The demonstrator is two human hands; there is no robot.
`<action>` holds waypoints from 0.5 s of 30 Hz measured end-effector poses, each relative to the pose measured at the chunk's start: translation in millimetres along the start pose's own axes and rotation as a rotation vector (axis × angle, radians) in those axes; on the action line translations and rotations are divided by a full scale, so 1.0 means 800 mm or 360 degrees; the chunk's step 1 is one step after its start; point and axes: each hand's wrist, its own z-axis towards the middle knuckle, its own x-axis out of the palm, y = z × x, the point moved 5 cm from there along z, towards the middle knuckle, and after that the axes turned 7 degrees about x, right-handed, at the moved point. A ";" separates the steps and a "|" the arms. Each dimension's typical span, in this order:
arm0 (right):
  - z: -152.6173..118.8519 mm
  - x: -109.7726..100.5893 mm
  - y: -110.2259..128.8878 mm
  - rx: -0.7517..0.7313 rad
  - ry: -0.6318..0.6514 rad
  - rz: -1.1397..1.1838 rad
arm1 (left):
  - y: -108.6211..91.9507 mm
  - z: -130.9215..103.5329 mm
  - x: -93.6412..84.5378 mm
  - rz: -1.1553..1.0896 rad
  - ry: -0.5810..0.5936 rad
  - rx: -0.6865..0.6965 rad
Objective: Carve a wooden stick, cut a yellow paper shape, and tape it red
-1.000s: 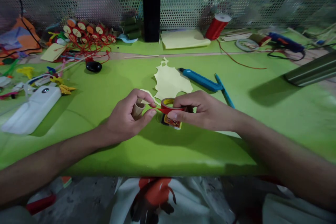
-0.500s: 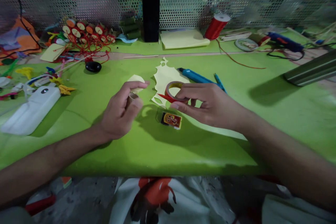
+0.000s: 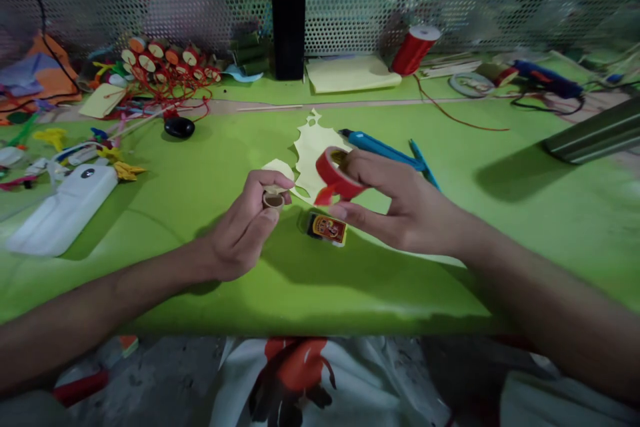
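Between the thumb and fingers of my left hand (image 3: 245, 233) is a short, hollow brown tube (image 3: 273, 201), its open end facing me. My right hand (image 3: 400, 197) grips a roll of red tape (image 3: 345, 177); a loose red end (image 3: 326, 195) hangs near my thumb. Beneath and behind the hands lies a cut-up sheet of pale yellow paper (image 3: 314, 147) with jagged edges. A smaller pale yellow piece (image 3: 279, 165) shows just behind my left fingers. On the table below the tape rests a small box with a red and yellow label (image 3: 327, 228).
Behind my right hand lie a blue pen-shaped tool (image 3: 380, 148) and a thin blue pen (image 3: 424, 163). A metal cylinder (image 3: 595, 130) lies at the right. Farther back are a red thread spool (image 3: 416, 52), a glue gun (image 3: 547, 79) and a black phone (image 3: 289, 33). A white device (image 3: 65, 210) sits left.
My left hand has moved right and slightly toward me with the tube, whose opening shows more clearly. My right hand has tilted the tape roll, so more of its red outer side shows.
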 end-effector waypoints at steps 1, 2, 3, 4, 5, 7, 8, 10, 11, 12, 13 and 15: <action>0.000 0.004 -0.004 0.0103 -0.0023 0.0136 | -0.002 0.000 0.002 -0.0010 0.0004 0.0017; 0.000 0.009 -0.008 0.0212 -0.0046 0.0286 | -0.004 0.000 0.004 -0.0022 -0.0001 0.0044; -0.001 0.015 -0.012 0.0315 -0.0069 0.0449 | -0.006 0.001 0.005 -0.0040 -0.0022 0.0079; -0.001 0.021 -0.016 0.0392 -0.0095 0.0613 | -0.009 0.003 0.006 -0.0060 -0.0053 0.0109; -0.002 0.028 -0.019 0.0437 -0.0126 0.0763 | -0.011 0.004 0.007 -0.0083 -0.0087 0.0128; -0.002 0.040 -0.023 0.0435 -0.0174 0.1001 | -0.014 0.006 0.010 -0.0142 -0.0141 0.0163; -0.002 0.046 -0.024 0.0414 -0.0176 0.1088 | -0.016 0.007 0.012 -0.0176 -0.0160 0.0167; -0.003 0.059 -0.026 0.0399 -0.0132 0.1198 | -0.019 0.009 0.015 -0.0238 -0.0198 0.0188; -0.004 0.065 -0.027 0.0407 -0.0101 0.1234 | -0.019 0.009 0.015 -0.0256 -0.0222 0.0187; -0.005 0.071 -0.028 0.0423 -0.0073 0.1261 | -0.019 0.009 0.015 -0.0264 -0.0246 0.0172; -0.006 0.076 -0.029 0.0448 -0.0057 0.1278 | -0.020 0.009 0.015 -0.0268 -0.0259 0.0158; -0.010 0.082 -0.031 0.0499 -0.0060 0.1271 | -0.021 0.009 0.014 -0.0271 -0.0244 0.0134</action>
